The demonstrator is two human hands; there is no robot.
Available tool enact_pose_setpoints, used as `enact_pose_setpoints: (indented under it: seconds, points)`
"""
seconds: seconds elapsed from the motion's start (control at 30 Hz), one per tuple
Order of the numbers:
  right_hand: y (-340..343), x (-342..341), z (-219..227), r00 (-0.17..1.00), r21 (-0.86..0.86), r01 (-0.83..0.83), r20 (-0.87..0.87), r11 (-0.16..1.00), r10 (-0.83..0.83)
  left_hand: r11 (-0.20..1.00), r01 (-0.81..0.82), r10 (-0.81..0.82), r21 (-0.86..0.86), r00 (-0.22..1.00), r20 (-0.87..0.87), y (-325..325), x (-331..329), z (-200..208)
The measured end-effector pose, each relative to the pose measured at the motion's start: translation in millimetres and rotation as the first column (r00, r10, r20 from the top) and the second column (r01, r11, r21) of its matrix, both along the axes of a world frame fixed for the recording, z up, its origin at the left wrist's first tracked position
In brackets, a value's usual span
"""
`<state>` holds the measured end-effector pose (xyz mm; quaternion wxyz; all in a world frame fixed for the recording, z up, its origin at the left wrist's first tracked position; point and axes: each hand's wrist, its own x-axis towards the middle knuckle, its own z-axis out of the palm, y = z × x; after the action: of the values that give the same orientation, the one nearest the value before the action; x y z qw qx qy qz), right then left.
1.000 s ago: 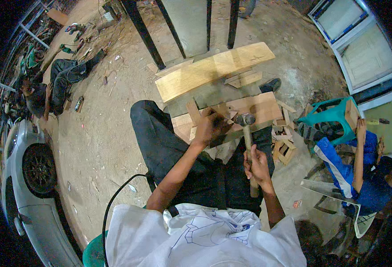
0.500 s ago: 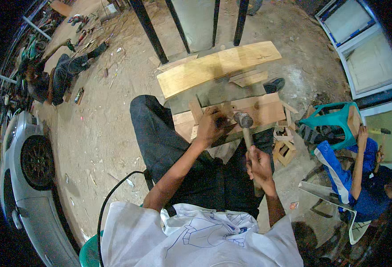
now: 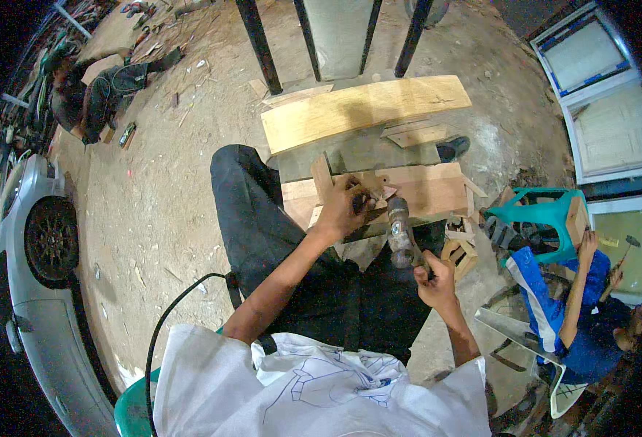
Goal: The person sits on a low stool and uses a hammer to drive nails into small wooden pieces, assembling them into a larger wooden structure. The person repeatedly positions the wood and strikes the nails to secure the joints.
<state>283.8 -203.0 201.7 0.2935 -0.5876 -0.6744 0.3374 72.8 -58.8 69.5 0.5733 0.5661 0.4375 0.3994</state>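
My right hand (image 3: 436,280) is closed round the handle of a hammer, raised above my lap. The hammer's metal head (image 3: 399,231) hangs just in front of a pinkish wooden board (image 3: 437,191). My left hand (image 3: 344,210) is curled over a small wooden piece on that board; its fingers hide most of the piece. Beside this hand a short wooden strip (image 3: 321,177) sticks up at a tilt. Beyond the pinkish board lies a longer pale yellow plank (image 3: 364,109).
Small wooden frames (image 3: 459,255) lie by my right knee. At the right, a person (image 3: 605,328) holds a hammer and a wooden piece on a green stool (image 3: 539,211). Another person (image 3: 109,87) sits far left, near a silver car (image 3: 51,313). Black metal legs (image 3: 259,44) stand ahead.
The hammer head has swung down and toward me, with its handle now tilted away from view. My left hand stays at the wooden piece. The person at the right has raised their hammer slightly.
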Motion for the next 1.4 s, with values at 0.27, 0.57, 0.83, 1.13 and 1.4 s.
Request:
enact_pose_setpoints:
  seconds: [0.27,0.57,0.83,1.13,1.4]
  points:
    - [2,-31,14,0.73,-0.549,0.127,-0.512,0.826,-0.452,0.921,-0.122,0.238,0.371,0.929,-0.285,-4,-41,56]
    - [24,-40,-18,0.871,-0.657,0.175,-0.244,0.734,-0.427,0.886,0.014,0.284,0.463,0.772,-0.568,-6,-51,80]
    - [9,-53,45,0.736,-0.672,0.157,-0.409,0.724,-0.54,0.917,-0.155,0.352,0.367,0.746,-0.565,-28,-80,90]
    - [-4,-71,52,0.839,-0.659,-0.018,-0.419,0.752,-0.346,0.989,-0.141,0.134,0.036,0.784,-0.606,-82,-75,102]
    - [5,-80,58,0.843,-0.668,0.043,-0.374,0.743,-0.385,0.94,-0.185,0.313,0.288,0.805,-0.505,-68,-55,76]
